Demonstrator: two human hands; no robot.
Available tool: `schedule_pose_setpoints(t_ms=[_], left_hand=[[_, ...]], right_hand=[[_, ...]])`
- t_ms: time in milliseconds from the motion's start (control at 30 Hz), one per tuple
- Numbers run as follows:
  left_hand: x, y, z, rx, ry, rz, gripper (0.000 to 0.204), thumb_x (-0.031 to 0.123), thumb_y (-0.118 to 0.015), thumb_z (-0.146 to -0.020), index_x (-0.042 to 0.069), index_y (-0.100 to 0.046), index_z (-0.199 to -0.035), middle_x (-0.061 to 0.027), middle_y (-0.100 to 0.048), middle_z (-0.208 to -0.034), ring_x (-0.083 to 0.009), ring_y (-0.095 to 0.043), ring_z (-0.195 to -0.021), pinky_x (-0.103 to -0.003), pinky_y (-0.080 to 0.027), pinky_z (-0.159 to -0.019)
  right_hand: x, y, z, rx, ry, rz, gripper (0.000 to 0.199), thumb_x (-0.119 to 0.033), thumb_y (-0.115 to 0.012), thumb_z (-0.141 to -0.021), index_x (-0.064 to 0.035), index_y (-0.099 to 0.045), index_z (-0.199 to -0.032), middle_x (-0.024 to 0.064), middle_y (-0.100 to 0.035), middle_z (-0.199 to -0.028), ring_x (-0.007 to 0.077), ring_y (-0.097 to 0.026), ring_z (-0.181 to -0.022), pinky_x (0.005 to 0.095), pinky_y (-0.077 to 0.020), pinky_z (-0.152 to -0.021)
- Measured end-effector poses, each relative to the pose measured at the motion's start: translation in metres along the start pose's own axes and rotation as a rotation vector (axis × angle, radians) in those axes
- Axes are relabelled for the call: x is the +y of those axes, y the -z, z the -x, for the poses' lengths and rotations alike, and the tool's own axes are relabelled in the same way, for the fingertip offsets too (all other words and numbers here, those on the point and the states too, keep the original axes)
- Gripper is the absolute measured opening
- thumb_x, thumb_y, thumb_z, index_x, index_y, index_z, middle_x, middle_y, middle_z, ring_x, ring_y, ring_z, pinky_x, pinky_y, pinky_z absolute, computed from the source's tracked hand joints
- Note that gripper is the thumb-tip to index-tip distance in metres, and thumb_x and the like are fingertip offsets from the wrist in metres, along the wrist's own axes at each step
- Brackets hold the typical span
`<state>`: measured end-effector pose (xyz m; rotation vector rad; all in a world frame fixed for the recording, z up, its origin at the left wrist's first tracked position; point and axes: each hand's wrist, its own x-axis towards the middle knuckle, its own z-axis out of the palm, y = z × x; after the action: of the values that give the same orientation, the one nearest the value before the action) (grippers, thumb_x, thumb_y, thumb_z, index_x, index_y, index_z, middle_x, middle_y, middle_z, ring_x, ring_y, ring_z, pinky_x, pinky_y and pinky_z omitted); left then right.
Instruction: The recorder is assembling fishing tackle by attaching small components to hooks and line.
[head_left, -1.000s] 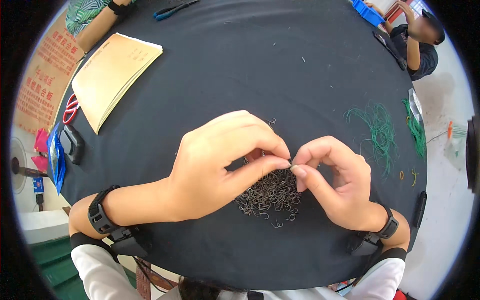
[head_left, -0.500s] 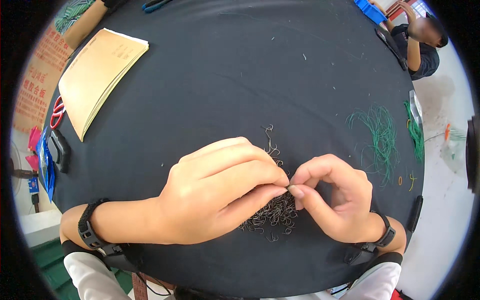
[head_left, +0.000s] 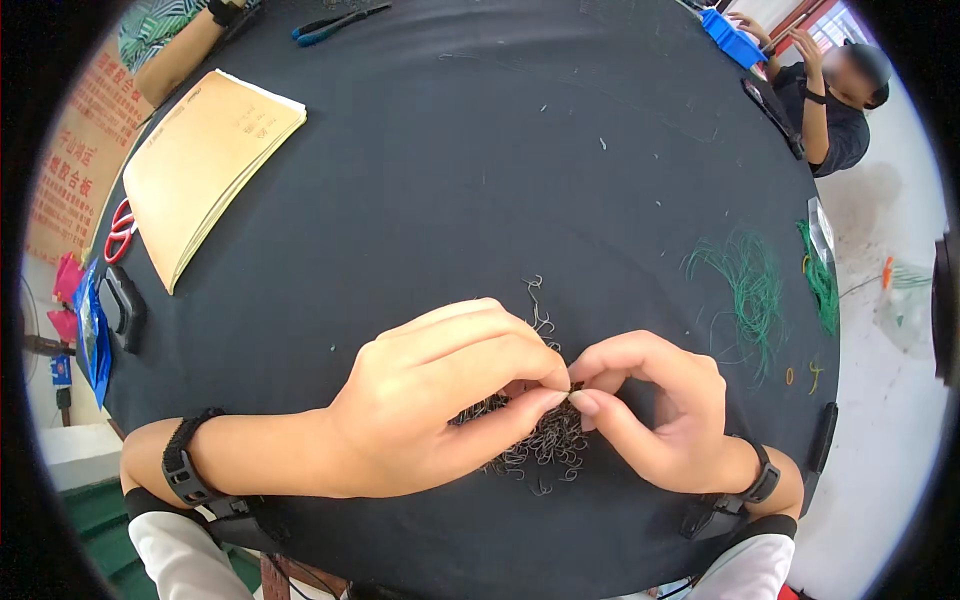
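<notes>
Seen from your head camera, your left hand and right hand meet fingertip to fingertip over a heap of small wire hooks at the near edge of the round black table. Both hands are pinched shut on a tiny dark piece between thumbs and forefingers, too small to tell apart from the heap beneath. The hooks are thin, dark and tangled, lying on the cloth right under your knuckles, with a few loose hooks trailing just beyond your left fingers. Your left hand covers much of the heap's left side.

To your right, a spread of green wire strands lies on the cloth, with a denser green bundle near the table's rim and a few small rings close by. To your left, a stack of tan paper sheets rests at an angle, well apart from your hands. Beside it at the rim lie red-handled scissors and a black flat device. Blue-handled pliers sit at the far edge.

Across the table on the right, another person works beside a blue bin. A red sign with pale lettering hangs at the far left, beyond the table.
</notes>
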<state>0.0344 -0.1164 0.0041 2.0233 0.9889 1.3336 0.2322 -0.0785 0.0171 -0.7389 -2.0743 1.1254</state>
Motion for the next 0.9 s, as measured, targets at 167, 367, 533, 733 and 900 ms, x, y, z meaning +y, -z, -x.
schedule_pose_setpoints(t_ms=[167,367,533,733,900], left_hand=[[-0.0013,0.0000,-0.0006,0.011,-0.008,0.004,0.016,-0.003,-0.072,-0.071,-0.001,-0.065,-0.085,-0.0114,-0.065,-0.079,-0.0219,-0.063,-0.069,-0.030,-0.049,-0.061],[-0.0002,0.0005,-0.0014,-0.002,-0.022,-0.025,0.017,-0.003,-0.073,-0.070,-0.001,-0.065,-0.085,-0.0116,-0.065,-0.079,-0.0218,-0.063,-0.069,-0.030,-0.049,-0.061],[-0.0012,-0.0008,-0.0020,0.001,-0.045,-0.029,0.017,-0.003,-0.073,-0.069,-0.001,-0.065,-0.084,-0.0120,-0.065,-0.079,-0.0220,-0.063,-0.069,-0.030,-0.049,-0.060],[-0.0004,-0.0021,-0.0034,0.021,-0.125,-0.046,0.018,-0.005,-0.071,-0.070,-0.002,-0.062,-0.084,-0.0099,-0.062,-0.077,-0.0216,-0.058,-0.064,-0.029,-0.047,-0.057],[0.0008,-0.0022,-0.0023,0.000,-0.097,-0.060,0.019,-0.004,-0.073,-0.069,-0.002,-0.063,-0.086,-0.0126,-0.064,-0.079,-0.0232,-0.061,-0.066,-0.030,-0.049,-0.059]], right_hand=[[-0.0002,0.0073,0.0016,-0.064,-0.099,-0.102,0.006,0.003,-0.064,-0.079,0.0010,-0.063,-0.085,0.0071,-0.063,-0.072,0.0109,-0.060,-0.061,0.0231,-0.0461,-0.057],[-0.0026,0.0064,0.0022,-0.062,-0.093,-0.101,0.005,0.002,-0.063,-0.080,0.0016,-0.064,-0.085,0.0065,-0.063,-0.072,0.0100,-0.060,-0.061,0.0225,-0.0461,-0.057],[0.0006,0.0048,0.0026,-0.072,-0.100,-0.187,0.004,0.001,-0.062,-0.082,0.0019,-0.063,-0.087,0.0057,-0.063,-0.071,0.0081,-0.059,-0.063,0.0227,-0.0461,-0.058],[0.0018,0.0066,0.0027,-0.155,-0.258,-0.424,0.006,-0.003,-0.059,-0.087,0.0016,-0.060,-0.091,0.0026,-0.061,-0.068,0.0058,-0.057,-0.063,0.0221,-0.0446,-0.059],[0.0005,0.0059,0.0034,-0.131,-0.312,-0.513,0.006,-0.003,-0.059,-0.088,0.0014,-0.060,-0.091,0.0003,-0.059,-0.065,0.0052,-0.055,-0.061,0.0216,-0.0437,-0.060]])
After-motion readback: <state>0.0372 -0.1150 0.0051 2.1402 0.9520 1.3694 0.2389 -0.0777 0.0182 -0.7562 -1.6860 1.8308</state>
